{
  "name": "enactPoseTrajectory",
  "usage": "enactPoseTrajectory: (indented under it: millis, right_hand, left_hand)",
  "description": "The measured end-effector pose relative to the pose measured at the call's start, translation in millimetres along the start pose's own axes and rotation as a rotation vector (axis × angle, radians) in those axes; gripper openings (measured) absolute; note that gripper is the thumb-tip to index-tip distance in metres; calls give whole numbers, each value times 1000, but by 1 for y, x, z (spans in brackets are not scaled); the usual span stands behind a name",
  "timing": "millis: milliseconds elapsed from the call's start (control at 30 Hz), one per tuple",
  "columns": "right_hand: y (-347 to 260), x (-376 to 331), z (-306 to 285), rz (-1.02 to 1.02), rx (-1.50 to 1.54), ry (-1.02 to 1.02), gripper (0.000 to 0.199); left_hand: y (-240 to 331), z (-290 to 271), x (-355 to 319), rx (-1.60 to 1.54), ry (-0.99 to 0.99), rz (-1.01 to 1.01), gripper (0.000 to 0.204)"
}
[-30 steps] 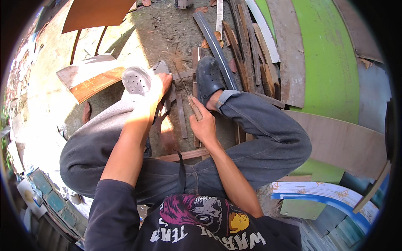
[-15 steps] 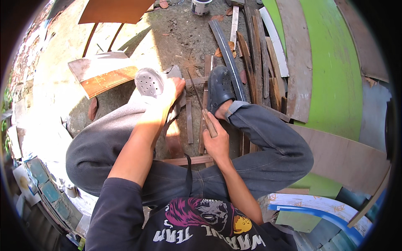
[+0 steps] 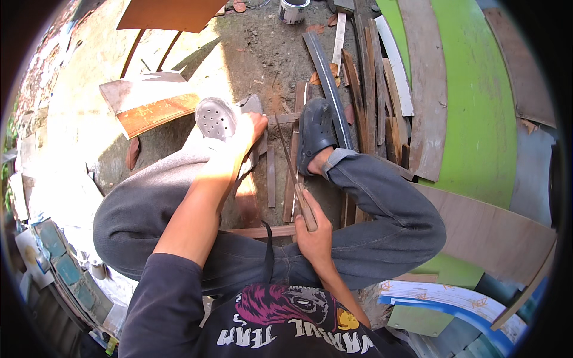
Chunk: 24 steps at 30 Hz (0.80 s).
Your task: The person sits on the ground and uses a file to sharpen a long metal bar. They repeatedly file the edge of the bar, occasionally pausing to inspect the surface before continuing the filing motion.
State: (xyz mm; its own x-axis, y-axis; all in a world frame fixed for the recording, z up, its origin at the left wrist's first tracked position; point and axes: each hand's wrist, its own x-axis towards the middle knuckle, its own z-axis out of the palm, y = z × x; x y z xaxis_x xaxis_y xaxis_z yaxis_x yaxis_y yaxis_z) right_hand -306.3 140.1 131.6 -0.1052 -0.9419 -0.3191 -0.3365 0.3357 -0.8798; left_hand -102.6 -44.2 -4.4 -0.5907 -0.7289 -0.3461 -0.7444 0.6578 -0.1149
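My right hand (image 3: 316, 232) is wrapped round the wooden handle of a handsaw (image 3: 307, 210) in front of my lap. Its thin blade, seen nearly edge-on, runs forward and left to a narrow wooden strip (image 3: 284, 118) lying crosswise between my feet. My left hand (image 3: 255, 126) is closed at the strip's left end, beside the left clog (image 3: 216, 118); the fingers are partly hidden, as is the exact contact of blade and wood. The right clog (image 3: 316, 132) stands close by the strip's other end.
Several wood offcuts (image 3: 371, 89) lie lengthwise beyond my right foot, next to a green board (image 3: 477, 89). A broken board piece (image 3: 155, 113) rests on the ground at the left. A small bucket (image 3: 293, 12) and an orange-brown panel (image 3: 164, 15) stand farther off.
My right hand has drawn the handsaw back toward my body, so the blade tip now sits nearer. My left hand keeps its place on the strip.
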Motion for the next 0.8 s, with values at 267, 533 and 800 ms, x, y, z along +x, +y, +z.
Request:
enactPoseTrajectory:
  millis: [267,533,800]
  right_hand:
    - [42,87,32,-20,-7,10,54]
    - [13,8,6,40,47,-15,55]
    - [28,52,24,-8,-28,-16,53]
  left_hand:
    - [4,1,5,-29,38,7,27]
    - [0,11,4,-80,44,-20,23]
    - [-1,22,5,-117,75,-33,20]
